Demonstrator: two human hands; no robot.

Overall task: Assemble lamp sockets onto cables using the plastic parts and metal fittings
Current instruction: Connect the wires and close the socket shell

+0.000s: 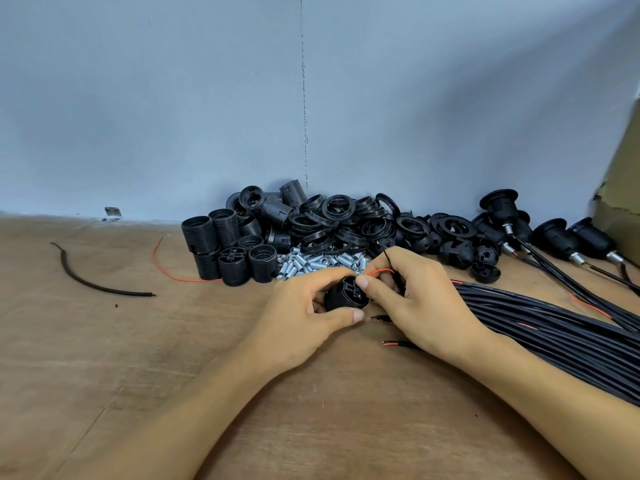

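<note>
Snugly, socket (344,295) inside left grip (302,322)

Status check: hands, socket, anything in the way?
Left hand grips the socket body. Right hand pinches the red wire at its top. Cable bundle lies to the right, nothing blocking.

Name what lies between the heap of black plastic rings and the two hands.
A pile of small silver metal fittings lies there on the wooden table, seen in the head view.
</note>
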